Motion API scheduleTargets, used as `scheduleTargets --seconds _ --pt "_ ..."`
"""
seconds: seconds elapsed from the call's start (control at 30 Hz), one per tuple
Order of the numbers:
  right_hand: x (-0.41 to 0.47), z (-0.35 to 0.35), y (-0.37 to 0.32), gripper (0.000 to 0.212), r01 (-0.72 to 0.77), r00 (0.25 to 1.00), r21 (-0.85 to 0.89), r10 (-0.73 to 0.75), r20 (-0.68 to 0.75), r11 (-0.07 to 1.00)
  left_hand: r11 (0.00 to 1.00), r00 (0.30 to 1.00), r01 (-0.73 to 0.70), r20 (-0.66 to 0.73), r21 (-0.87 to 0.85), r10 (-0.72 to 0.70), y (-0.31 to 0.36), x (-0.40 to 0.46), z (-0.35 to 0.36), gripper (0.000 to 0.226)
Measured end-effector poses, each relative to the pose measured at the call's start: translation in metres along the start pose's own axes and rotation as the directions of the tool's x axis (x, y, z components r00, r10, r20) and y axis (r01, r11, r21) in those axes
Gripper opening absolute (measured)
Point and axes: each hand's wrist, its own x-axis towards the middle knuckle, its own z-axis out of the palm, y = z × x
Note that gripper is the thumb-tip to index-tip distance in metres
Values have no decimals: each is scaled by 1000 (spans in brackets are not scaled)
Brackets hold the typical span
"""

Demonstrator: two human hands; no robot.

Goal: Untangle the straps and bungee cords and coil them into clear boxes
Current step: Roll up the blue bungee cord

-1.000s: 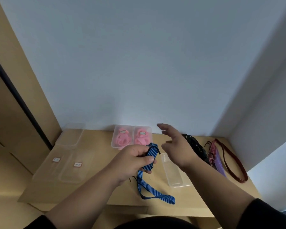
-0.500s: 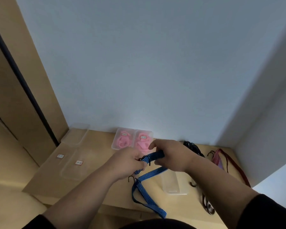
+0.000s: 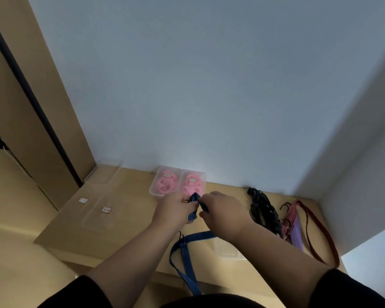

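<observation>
both hands have drawn closer since a moment ago; left hand (image 3: 176,211) and right hand (image 3: 223,213) pinch the blue striped bungee cord (image 3: 192,238) above the wooden table (image 3: 131,221), its loop hanging over the front edge.

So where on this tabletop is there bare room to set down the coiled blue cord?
Bare wood lies between the labelled clear lids on the left and the left hand, in front of the pink-filled boxes. The right side is crowded: black cords, pink and purple straps and a dark red strap. The blue cord trails over the front edge.
</observation>
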Motion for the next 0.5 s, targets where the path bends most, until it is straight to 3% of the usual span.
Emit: scheduleTargets --seconds 0.2,0.37,0.47,0.5 --pt "-6 11 1 28 24 999 187 -14 -53 982 986 994 -102 -13 133 104 8 0 7 26" --pt "0 14 0 25 -53 981 245 97 -170 968 988 989 -35 134 -152 56 18 1 8 39" --pt "4 13 -1 7 -101 949 419 213 -231 902 967 985 -92 124 -236 123 21 4 1 26" --pt "6 11 -1 12 -125 935 532 279 -219 837 963 986 -117 85 -241 141 21 5 -1 20"
